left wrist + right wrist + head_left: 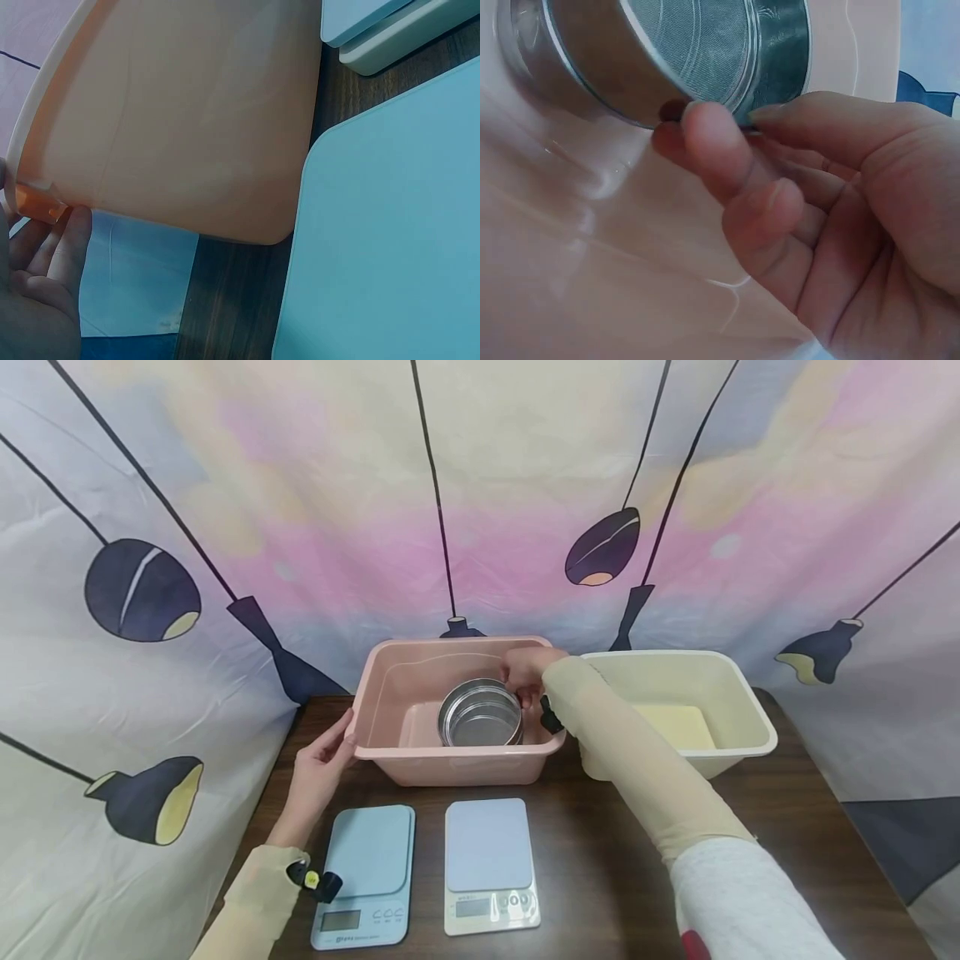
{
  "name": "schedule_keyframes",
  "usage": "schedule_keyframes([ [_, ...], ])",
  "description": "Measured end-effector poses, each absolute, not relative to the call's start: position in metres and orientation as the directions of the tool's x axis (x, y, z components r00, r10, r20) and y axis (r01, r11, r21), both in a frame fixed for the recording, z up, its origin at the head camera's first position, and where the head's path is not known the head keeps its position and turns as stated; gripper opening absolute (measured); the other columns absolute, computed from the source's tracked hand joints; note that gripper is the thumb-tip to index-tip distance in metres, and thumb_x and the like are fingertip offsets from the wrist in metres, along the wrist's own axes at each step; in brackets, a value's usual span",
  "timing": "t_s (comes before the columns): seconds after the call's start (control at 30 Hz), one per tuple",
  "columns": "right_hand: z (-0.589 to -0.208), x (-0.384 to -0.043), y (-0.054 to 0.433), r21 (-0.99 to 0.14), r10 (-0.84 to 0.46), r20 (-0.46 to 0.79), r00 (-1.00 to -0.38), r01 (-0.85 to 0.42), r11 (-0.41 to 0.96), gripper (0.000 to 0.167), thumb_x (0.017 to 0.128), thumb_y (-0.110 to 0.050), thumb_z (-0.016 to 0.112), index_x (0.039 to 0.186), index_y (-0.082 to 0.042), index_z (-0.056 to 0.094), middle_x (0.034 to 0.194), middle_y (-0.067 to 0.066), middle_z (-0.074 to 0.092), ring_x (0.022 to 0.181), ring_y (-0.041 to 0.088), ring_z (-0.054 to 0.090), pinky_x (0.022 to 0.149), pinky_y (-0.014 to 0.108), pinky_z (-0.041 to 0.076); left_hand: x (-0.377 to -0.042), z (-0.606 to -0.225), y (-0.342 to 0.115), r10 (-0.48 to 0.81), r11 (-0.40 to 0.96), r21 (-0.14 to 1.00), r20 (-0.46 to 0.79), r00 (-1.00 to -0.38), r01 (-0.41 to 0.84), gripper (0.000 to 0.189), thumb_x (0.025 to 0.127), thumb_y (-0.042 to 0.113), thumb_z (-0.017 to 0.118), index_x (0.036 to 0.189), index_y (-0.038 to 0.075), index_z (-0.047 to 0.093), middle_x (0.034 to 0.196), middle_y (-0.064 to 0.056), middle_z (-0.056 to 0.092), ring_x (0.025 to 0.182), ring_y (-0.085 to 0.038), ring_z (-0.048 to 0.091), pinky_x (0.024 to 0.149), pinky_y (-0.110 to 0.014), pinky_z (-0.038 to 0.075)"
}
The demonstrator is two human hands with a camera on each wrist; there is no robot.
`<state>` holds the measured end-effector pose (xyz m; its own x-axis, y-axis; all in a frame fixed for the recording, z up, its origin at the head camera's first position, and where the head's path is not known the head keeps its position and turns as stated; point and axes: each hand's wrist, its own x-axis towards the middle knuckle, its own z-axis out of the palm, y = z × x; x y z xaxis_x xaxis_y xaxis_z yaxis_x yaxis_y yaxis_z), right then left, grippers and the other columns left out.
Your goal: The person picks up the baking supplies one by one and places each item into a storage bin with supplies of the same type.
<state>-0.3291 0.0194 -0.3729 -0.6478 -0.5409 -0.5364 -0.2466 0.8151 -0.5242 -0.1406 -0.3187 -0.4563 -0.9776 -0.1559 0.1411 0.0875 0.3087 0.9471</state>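
Observation:
A pink plastic basin stands at the back of the table. My left hand grips its left rim, fingers curled under the edge in the left wrist view. Inside the basin sits a round metal sieve, its fine mesh showing in the right wrist view. More than one ring shows at its top, like sieves stacked together. Reaching into the basin, my right hand pinches the sieve's rim, thumb at the inner side and fingertips outside the wall.
A cream basin stands right of the pink one, partly behind my right arm. In front lie a light blue kitchen scale and a white kitchen scale. A patterned cloth hangs behind the brown wooden table.

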Motion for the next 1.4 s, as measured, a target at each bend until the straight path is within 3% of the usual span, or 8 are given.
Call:
schedule_keyframes([
  [0.2, -0.368, -0.327, 0.021, -0.524, -0.531, -0.538, -0.655, -0.233, 0.819, 0.024, 0.104, -0.007, 0.057, 0.122, 0.007, 0.064, 0.075, 0.010, 0.067, 0.061, 0.017, 0.064, 0.067, 0.035, 0.062, -0.142, -0.456, -0.318, -0.155, 0.311, 0.947, 0.138, -0.978, 0.085, 0.051, 0.107, 0.023, 0.063, 0.155, 0.013, 0.050, 0.156, -0.017, 0.049, 0.103, 0.011, 0.062, 0.087, -0.019, 0.059],
  [0.4, -0.366, -0.327, 0.025, -0.565, -0.516, -0.527, -0.676, -0.175, 0.806, 0.020, 0.100, -0.004, 0.055, 0.114, 0.006, 0.066, 0.077, 0.012, 0.062, 0.062, 0.021, 0.054, 0.055, 0.029, 0.047, -0.142, -0.457, -0.318, -0.154, 0.312, 0.946, 0.138, -0.978, 0.085, 0.051, 0.107, 0.022, 0.062, 0.155, 0.012, 0.050, 0.157, -0.017, 0.048, 0.105, 0.012, 0.061, 0.086, -0.017, 0.058],
  [0.53, -0.360, -0.328, 0.025, -0.543, -0.560, -0.433, -0.706, -0.292, 0.787, 0.018, 0.099, -0.006, 0.055, 0.111, -0.001, 0.068, 0.079, 0.010, 0.062, 0.064, 0.020, 0.053, 0.056, 0.029, 0.043, -0.141, -0.457, -0.319, -0.155, 0.310, 0.947, 0.142, -0.978, 0.088, 0.049, 0.108, 0.015, 0.059, 0.155, 0.011, 0.049, 0.157, -0.017, 0.047, 0.107, 0.012, 0.061, 0.085, -0.014, 0.057],
  [0.73, -0.349, -0.326, 0.027, -0.502, -0.656, -0.320, -0.683, -0.465, 0.729, 0.024, 0.103, -0.011, 0.054, 0.119, -0.001, 0.069, 0.090, 0.015, 0.069, 0.073, 0.025, 0.064, 0.068, 0.038, 0.059, -0.140, -0.456, -0.319, -0.159, 0.297, 0.952, 0.130, -0.979, 0.078, 0.048, 0.108, 0.013, 0.057, 0.155, 0.012, 0.049, 0.158, -0.017, 0.046, 0.107, 0.012, 0.061, 0.085, -0.014, 0.057],
  [0.83, -0.344, -0.322, 0.028, -0.495, -0.692, -0.267, -0.671, -0.521, 0.696, 0.025, 0.104, -0.012, 0.054, 0.119, 0.000, 0.069, 0.093, 0.016, 0.071, 0.073, 0.027, 0.068, 0.066, 0.037, 0.061, -0.140, -0.456, -0.319, -0.162, 0.303, 0.951, 0.119, -0.980, 0.066, 0.050, 0.108, 0.020, 0.059, 0.156, 0.013, 0.048, 0.159, -0.015, 0.046, 0.107, 0.012, 0.060, 0.085, -0.013, 0.057],
  [1.03, -0.338, -0.313, 0.037, -0.495, -0.733, -0.175, -0.658, -0.584, 0.643, 0.021, 0.104, -0.013, 0.056, 0.113, 0.000, 0.070, 0.091, 0.012, 0.072, 0.066, 0.020, 0.064, 0.056, 0.024, 0.053, -0.139, -0.457, -0.319, -0.158, 0.309, 0.949, 0.122, -0.980, 0.068, 0.052, 0.107, 0.025, 0.061, 0.156, 0.013, 0.048, 0.159, -0.016, 0.046, 0.107, 0.012, 0.061, 0.085, -0.013, 0.056],
  [1.4, -0.329, -0.287, 0.070, -0.477, -0.777, 0.046, -0.628, -0.697, 0.535, 0.013, 0.101, -0.012, 0.061, 0.101, -0.004, 0.071, 0.083, 0.002, 0.065, 0.074, 0.016, 0.057, 0.068, 0.029, 0.049, -0.140, -0.457, -0.319, -0.157, 0.290, 0.954, 0.126, -0.979, 0.076, 0.051, 0.108, 0.023, 0.061, 0.156, 0.012, 0.048, 0.158, -0.018, 0.046, 0.105, 0.012, 0.062, 0.084, -0.013, 0.057],
])
